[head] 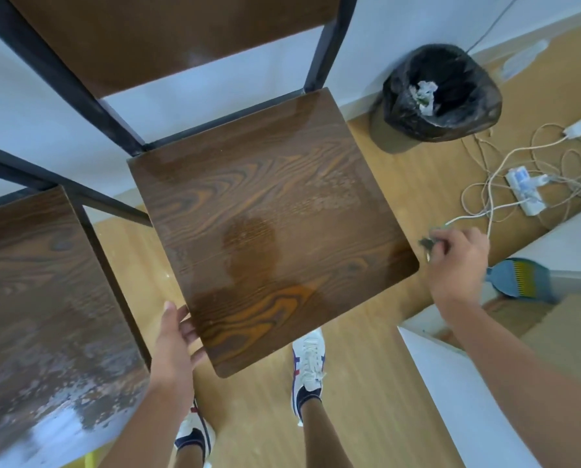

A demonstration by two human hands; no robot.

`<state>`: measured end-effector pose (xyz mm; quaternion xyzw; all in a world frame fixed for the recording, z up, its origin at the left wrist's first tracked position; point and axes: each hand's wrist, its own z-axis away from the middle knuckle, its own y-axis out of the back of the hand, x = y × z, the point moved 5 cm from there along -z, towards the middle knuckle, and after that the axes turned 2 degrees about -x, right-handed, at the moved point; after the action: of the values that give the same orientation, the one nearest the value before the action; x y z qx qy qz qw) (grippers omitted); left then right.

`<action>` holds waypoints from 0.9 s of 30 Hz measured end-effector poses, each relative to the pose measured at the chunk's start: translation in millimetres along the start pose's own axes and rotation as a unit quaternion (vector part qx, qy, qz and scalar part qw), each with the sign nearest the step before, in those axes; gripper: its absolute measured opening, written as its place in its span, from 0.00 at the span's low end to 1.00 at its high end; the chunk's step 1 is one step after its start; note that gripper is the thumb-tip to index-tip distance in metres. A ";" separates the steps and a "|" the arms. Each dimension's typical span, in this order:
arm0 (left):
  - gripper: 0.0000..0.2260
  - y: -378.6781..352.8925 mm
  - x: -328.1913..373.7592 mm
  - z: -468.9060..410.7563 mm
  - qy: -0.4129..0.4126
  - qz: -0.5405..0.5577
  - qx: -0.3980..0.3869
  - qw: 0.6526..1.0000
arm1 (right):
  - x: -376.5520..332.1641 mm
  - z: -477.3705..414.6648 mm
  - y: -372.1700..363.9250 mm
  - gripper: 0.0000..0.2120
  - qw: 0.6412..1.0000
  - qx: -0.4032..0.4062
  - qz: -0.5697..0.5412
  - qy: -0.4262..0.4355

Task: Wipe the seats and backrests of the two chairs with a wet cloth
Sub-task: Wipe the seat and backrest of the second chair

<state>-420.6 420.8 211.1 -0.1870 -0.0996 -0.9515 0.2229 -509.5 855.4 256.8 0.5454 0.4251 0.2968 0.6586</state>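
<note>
A brown wood-grain chair seat [269,211] fills the middle of the head view, glossy and wet-looking, with its backrest [167,38] on a black metal frame above. A second chair's seat [39,298] lies at the left, with pale smears near its front. My left hand [177,346] grips the front-left edge of the middle seat. My right hand [458,261] hovers off the seat's right corner, closed on a small dark scrap of cloth [429,243] that is mostly hidden by the fingers.
A bin with a black liner [441,92] stands by the wall at upper right. White cables and a power strip [525,190] lie on the wooden floor. A blue dustpan [518,278] and a white furniture edge [451,383] are at the right. My feet [309,363] stand below the seat.
</note>
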 end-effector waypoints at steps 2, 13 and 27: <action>0.23 -0.2 3.0 0.8 0.002 -0.002 0.002 1.000 | -31.3 14.0 3.7 0.09 0.997 0.028 -0.032 0.060; 0.19 25.8 10.2 -7.3 0.008 -0.026 0.044 0.999 | -253.7 249.4 -82.2 0.09 0.812 -0.264 -0.124 0.506; 0.25 25.1 31.6 -2.6 0.058 -0.041 0.004 0.997 | -164.9 159.5 -63.2 0.08 0.944 -0.167 -0.065 0.277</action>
<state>-436.1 385.7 224.1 -0.1266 -0.0983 -0.9687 0.1897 -449.4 625.7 241.3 0.2949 0.5696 0.4590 0.6147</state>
